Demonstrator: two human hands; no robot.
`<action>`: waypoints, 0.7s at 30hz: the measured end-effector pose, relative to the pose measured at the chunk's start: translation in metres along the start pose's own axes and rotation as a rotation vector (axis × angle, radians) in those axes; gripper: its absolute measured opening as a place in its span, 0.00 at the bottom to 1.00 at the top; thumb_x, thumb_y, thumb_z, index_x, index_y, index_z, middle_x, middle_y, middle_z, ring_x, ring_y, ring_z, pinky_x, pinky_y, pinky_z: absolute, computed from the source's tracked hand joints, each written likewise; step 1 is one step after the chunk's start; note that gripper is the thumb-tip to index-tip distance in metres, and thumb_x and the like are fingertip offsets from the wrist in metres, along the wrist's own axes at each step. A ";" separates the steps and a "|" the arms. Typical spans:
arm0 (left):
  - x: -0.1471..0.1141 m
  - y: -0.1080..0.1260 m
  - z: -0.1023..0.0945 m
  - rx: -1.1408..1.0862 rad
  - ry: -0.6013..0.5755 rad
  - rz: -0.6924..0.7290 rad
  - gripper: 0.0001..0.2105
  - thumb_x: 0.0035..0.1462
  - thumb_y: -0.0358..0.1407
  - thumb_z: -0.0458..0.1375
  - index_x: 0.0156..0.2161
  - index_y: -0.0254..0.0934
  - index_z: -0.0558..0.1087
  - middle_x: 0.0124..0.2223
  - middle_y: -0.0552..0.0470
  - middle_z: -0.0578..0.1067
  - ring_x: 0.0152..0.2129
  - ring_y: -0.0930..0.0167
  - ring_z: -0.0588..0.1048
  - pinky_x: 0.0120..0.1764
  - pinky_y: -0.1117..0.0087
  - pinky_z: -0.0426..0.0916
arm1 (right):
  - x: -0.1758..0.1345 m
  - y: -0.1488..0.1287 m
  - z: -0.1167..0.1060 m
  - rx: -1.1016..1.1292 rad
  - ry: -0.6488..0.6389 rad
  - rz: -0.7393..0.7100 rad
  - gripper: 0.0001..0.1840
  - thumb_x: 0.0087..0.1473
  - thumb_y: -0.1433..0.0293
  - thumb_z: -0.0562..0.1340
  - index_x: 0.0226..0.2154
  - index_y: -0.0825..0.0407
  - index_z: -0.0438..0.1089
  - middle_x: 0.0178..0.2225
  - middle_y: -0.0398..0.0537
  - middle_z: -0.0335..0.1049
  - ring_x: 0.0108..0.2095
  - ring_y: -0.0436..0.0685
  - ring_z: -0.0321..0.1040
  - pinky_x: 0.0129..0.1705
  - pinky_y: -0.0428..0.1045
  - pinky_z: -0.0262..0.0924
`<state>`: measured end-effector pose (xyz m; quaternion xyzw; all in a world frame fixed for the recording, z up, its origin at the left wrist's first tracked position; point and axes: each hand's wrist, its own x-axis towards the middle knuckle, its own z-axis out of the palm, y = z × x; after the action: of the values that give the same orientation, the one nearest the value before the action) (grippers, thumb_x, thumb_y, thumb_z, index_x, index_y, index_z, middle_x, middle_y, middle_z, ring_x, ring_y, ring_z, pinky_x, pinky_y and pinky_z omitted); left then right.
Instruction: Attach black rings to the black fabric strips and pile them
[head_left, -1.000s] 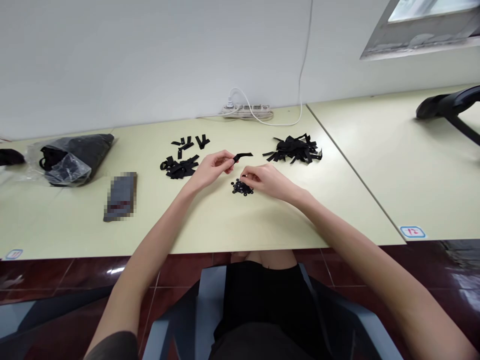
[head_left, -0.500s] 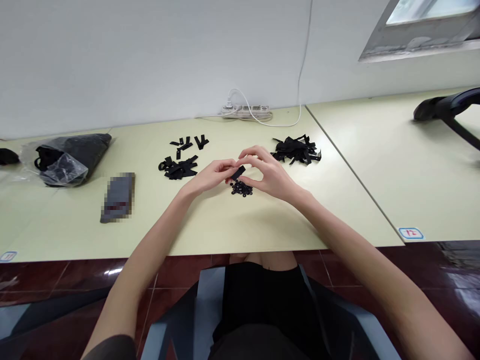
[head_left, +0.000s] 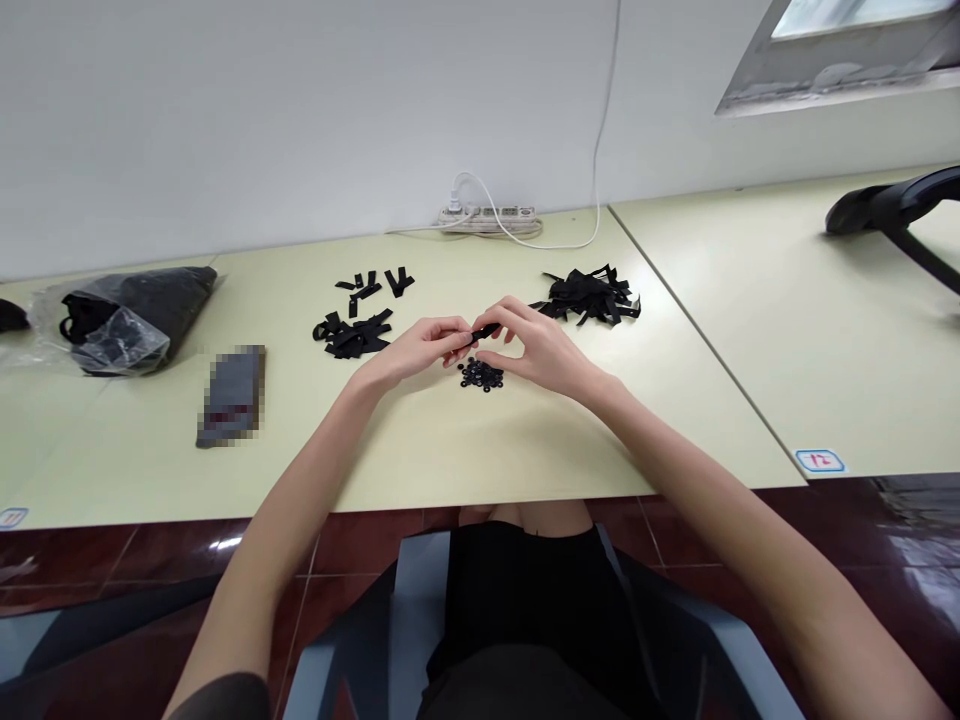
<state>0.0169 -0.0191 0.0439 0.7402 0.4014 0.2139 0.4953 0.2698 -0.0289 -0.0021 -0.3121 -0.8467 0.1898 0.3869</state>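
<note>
A short black fabric strip [head_left: 486,332] is pinched by one end between the thumb and fingers of my left hand [head_left: 431,347]. My right hand [head_left: 541,346] arches over the strip's other end, its fingers touching the strip and partly covering it. The right thumb stands apart below, over a small pile of black rings [head_left: 481,374] on the table. Beyond my left hand lies a heap of black strips [head_left: 354,336], with several loose ones behind it. A larger, tangled heap of black strips [head_left: 592,296] lies beyond my right hand.
A plastic bag with black material [head_left: 142,320] and a pixelated dark flat object [head_left: 231,396] lie on the left of the table [head_left: 450,450]. Against the wall sits a power strip [head_left: 489,220] with a white cable. A black curved object [head_left: 892,212] stands far right.
The strip between my hands has turned from showing its flat face to a narrower, slanted view. My right fingers have curled down onto its far end. The view has shifted slightly.
</note>
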 end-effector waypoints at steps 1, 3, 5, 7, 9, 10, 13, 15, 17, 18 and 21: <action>0.000 0.001 0.000 0.001 -0.015 -0.005 0.16 0.74 0.48 0.61 0.37 0.39 0.74 0.33 0.54 0.69 0.30 0.71 0.69 0.39 0.66 0.65 | -0.001 0.001 0.001 -0.017 -0.019 -0.005 0.09 0.75 0.62 0.66 0.54 0.45 0.76 0.54 0.52 0.78 0.43 0.60 0.77 0.46 0.55 0.70; 0.000 0.001 -0.001 0.005 -0.043 -0.014 0.16 0.73 0.48 0.61 0.37 0.39 0.75 0.33 0.54 0.70 0.30 0.70 0.70 0.39 0.66 0.65 | -0.001 0.002 0.002 -0.033 -0.044 -0.014 0.09 0.78 0.62 0.64 0.54 0.44 0.78 0.51 0.52 0.80 0.43 0.60 0.77 0.47 0.55 0.69; 0.001 0.000 -0.003 0.014 -0.051 -0.021 0.16 0.73 0.49 0.61 0.37 0.39 0.75 0.33 0.53 0.70 0.31 0.70 0.69 0.39 0.65 0.65 | -0.001 0.004 0.002 -0.051 -0.046 -0.015 0.11 0.80 0.61 0.62 0.53 0.45 0.79 0.45 0.51 0.80 0.41 0.60 0.76 0.47 0.55 0.68; 0.001 -0.001 -0.004 0.040 -0.044 -0.030 0.16 0.73 0.49 0.60 0.37 0.39 0.75 0.33 0.53 0.70 0.31 0.70 0.68 0.38 0.66 0.63 | -0.001 0.006 0.000 -0.082 -0.049 -0.012 0.12 0.80 0.61 0.62 0.51 0.46 0.81 0.41 0.50 0.78 0.40 0.60 0.74 0.45 0.55 0.66; 0.000 -0.003 -0.004 0.106 -0.034 -0.049 0.17 0.72 0.50 0.60 0.37 0.39 0.75 0.34 0.53 0.70 0.30 0.70 0.66 0.37 0.66 0.61 | -0.001 0.008 -0.002 -0.102 -0.085 -0.016 0.13 0.80 0.61 0.63 0.47 0.47 0.83 0.38 0.50 0.76 0.39 0.60 0.73 0.44 0.54 0.64; 0.000 -0.003 -0.004 0.152 -0.029 -0.059 0.17 0.71 0.50 0.60 0.38 0.39 0.76 0.34 0.53 0.69 0.30 0.70 0.65 0.36 0.66 0.59 | -0.001 0.009 -0.003 -0.102 -0.117 -0.021 0.13 0.79 0.62 0.64 0.46 0.47 0.83 0.37 0.50 0.75 0.38 0.60 0.72 0.43 0.53 0.63; -0.001 -0.004 -0.001 0.269 -0.036 -0.077 0.17 0.71 0.51 0.60 0.40 0.39 0.78 0.32 0.54 0.67 0.29 0.70 0.62 0.35 0.66 0.55 | -0.001 0.011 -0.004 -0.080 -0.210 -0.038 0.13 0.78 0.64 0.65 0.43 0.48 0.85 0.36 0.50 0.74 0.36 0.59 0.70 0.41 0.53 0.61; -0.002 -0.003 0.000 0.301 -0.052 -0.078 0.18 0.72 0.51 0.58 0.41 0.39 0.78 0.32 0.55 0.67 0.29 0.70 0.62 0.34 0.66 0.55 | -0.001 0.010 -0.004 -0.070 -0.237 -0.037 0.13 0.77 0.65 0.64 0.43 0.49 0.85 0.37 0.50 0.75 0.36 0.59 0.70 0.40 0.53 0.61; -0.002 -0.003 0.001 0.321 -0.057 -0.076 0.18 0.72 0.51 0.58 0.40 0.39 0.78 0.32 0.54 0.68 0.29 0.70 0.62 0.34 0.66 0.56 | -0.001 0.008 -0.003 -0.074 -0.246 -0.028 0.13 0.77 0.65 0.64 0.44 0.50 0.86 0.37 0.51 0.75 0.36 0.59 0.70 0.41 0.54 0.62; -0.002 -0.003 0.001 0.330 -0.055 -0.077 0.18 0.72 0.51 0.57 0.40 0.39 0.78 0.32 0.54 0.68 0.29 0.70 0.63 0.35 0.67 0.57 | -0.001 0.008 -0.003 -0.079 -0.249 -0.022 0.13 0.77 0.65 0.64 0.44 0.51 0.85 0.37 0.51 0.75 0.36 0.59 0.70 0.41 0.54 0.62; -0.002 -0.004 0.001 0.347 -0.054 -0.082 0.18 0.72 0.52 0.57 0.40 0.39 0.78 0.32 0.54 0.68 0.29 0.70 0.63 0.35 0.66 0.57 | 0.000 0.006 -0.002 -0.085 -0.252 -0.011 0.12 0.76 0.67 0.64 0.43 0.51 0.84 0.38 0.51 0.76 0.37 0.60 0.71 0.41 0.54 0.62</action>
<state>0.0150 -0.0204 0.0397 0.8029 0.4490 0.1011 0.3788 0.2740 -0.0246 -0.0043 -0.2975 -0.8975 0.1892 0.2649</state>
